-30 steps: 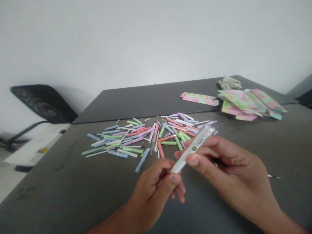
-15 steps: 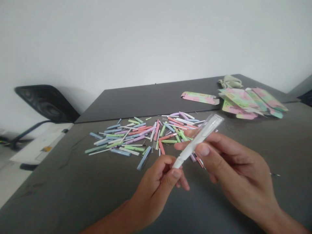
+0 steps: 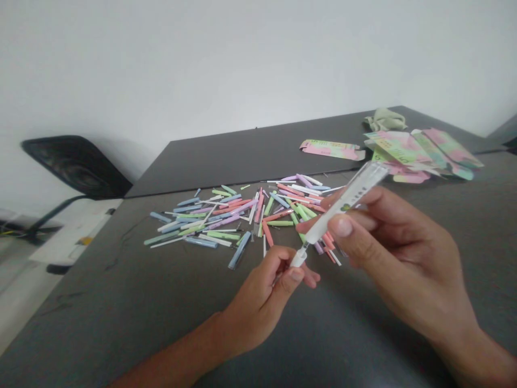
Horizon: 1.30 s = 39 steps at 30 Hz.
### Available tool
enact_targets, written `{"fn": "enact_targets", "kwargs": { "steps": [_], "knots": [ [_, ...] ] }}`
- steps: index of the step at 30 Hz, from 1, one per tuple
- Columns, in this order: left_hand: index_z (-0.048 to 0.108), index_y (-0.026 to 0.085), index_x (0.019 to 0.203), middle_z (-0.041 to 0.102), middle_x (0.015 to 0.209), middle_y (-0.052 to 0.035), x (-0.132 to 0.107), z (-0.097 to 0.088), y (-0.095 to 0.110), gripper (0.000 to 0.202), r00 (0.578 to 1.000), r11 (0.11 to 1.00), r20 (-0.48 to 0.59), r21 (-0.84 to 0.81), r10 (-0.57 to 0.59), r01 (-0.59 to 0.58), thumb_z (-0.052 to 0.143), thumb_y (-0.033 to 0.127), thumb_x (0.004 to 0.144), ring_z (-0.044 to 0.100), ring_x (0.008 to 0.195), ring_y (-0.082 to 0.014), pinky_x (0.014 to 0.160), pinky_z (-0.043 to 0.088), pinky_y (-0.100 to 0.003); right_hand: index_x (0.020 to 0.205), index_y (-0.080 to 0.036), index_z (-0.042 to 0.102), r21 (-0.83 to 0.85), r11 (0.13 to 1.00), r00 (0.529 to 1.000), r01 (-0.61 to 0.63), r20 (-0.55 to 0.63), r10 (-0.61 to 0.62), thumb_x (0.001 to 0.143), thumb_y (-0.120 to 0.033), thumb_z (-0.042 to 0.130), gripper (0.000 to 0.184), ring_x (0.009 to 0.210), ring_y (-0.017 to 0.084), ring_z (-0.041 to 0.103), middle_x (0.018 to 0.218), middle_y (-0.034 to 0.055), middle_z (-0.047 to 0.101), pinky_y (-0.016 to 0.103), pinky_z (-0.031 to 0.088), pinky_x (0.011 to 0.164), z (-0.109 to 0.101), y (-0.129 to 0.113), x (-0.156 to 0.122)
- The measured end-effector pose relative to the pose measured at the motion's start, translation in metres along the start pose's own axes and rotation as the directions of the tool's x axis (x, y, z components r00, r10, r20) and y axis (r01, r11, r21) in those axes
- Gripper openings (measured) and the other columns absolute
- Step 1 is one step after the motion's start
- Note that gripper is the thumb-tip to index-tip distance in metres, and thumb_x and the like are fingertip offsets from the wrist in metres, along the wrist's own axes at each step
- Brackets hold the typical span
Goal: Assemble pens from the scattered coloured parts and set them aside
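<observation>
In the middle, above the table, my right hand [image 3: 404, 258] pinches a white pen barrel [image 3: 323, 223] between thumb and fingers. Small print and a clear end show on its upper part. My left hand [image 3: 266, 296] is closed on a short white pen piece [image 3: 299, 258] at the lower end. A thin, partly clear bit bridges the gap between barrel and piece, both lying along one slanting line. Behind my hands spreads a pile of pen parts [image 3: 228, 218] in blue, green, purple, red and white, with thin white rods among them.
Flattened pink and green cartons [image 3: 407, 153] lie at the back right, with one carton [image 3: 333, 150] apart to their left. A grey-green cloth [image 3: 385, 119] sits behind them. The dark table [image 3: 141, 318] meets a pale wall [image 3: 242, 64]. A black chair [image 3: 76, 164] stands at left.
The barrel and the short white piece have moved apart, opening a gap with a thin bit in it. My right hand has shifted up and right, and print now shows on the barrel.
</observation>
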<state>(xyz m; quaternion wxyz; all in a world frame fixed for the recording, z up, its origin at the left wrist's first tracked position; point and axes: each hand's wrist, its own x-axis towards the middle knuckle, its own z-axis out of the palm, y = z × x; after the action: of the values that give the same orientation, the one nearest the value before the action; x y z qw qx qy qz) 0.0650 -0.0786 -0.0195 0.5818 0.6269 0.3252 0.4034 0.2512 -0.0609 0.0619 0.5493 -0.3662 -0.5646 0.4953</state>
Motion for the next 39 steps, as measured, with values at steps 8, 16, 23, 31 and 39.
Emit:
{"fn": "enact_targets", "kwargs": {
  "steps": [8,16,23,31,39],
  "knots": [
    [0.058,0.021,0.118,0.077,0.115,-0.0068,0.0,-0.001,-0.002,0.018,1.0,0.999,0.031,0.04,-0.006,0.004,0.048,0.036,0.116,0.073,0.121,-0.0196,0.11,0.052,-0.038,0.106,-0.031,0.074,0.002,1.0,0.998,0.013,-0.067,-0.012,0.098,-0.04,0.078,0.012,0.047,0.012,0.062,0.075,-0.0054,0.077,0.025,0.054,0.044,0.001,-0.001,0.003],
    [0.059,0.019,0.12,0.078,0.12,-0.0096,0.0,-0.001,0.001,0.021,1.0,0.998,0.023,0.064,-0.02,0.019,0.047,0.036,0.116,0.072,0.125,-0.02,0.111,0.051,-0.038,0.116,-0.036,0.078,0.02,0.998,0.974,0.064,-0.221,-0.058,0.102,-0.043,0.071,0.017,0.065,0.016,0.061,0.088,-0.0012,0.073,0.028,0.052,0.054,0.002,0.009,0.003],
    [0.058,0.021,0.112,0.077,0.101,-0.0032,0.004,-0.009,0.009,0.022,0.985,0.994,-0.137,0.032,0.108,-0.104,0.045,0.038,0.116,0.077,0.102,-0.0186,0.098,0.055,-0.037,0.123,-0.026,0.079,-0.564,0.819,0.992,0.102,-0.002,-0.124,0.105,-0.053,0.061,0.037,0.083,0.021,0.064,0.093,0.0029,0.073,0.034,0.049,0.072,-0.046,0.028,0.037],
    [0.054,0.023,0.103,0.075,0.086,0.0008,0.022,-0.036,0.027,0.021,0.907,0.972,-0.35,0.083,0.233,-0.218,0.048,0.04,0.115,0.076,0.083,-0.0192,0.085,0.055,-0.037,0.113,-0.03,0.082,-0.753,0.492,0.834,0.437,0.544,0.092,0.102,-0.03,0.066,0.02,0.097,0.025,0.073,0.101,0.0046,0.079,0.039,0.053,0.089,-0.051,0.05,0.043],
    [0.057,0.023,0.105,0.076,0.093,0.0007,0.026,-0.061,0.031,0.022,0.826,0.955,-0.485,0.208,0.288,-0.211,0.046,0.038,0.116,0.075,0.093,-0.0186,0.098,0.049,-0.038,0.112,-0.03,0.082,-0.767,0.376,0.799,0.519,0.592,0.105,0.104,-0.028,0.064,0.02,0.102,0.028,0.069,0.103,0.0054,0.076,0.046,0.049,0.093,-0.017,0.074,0.037]
  ]
}}
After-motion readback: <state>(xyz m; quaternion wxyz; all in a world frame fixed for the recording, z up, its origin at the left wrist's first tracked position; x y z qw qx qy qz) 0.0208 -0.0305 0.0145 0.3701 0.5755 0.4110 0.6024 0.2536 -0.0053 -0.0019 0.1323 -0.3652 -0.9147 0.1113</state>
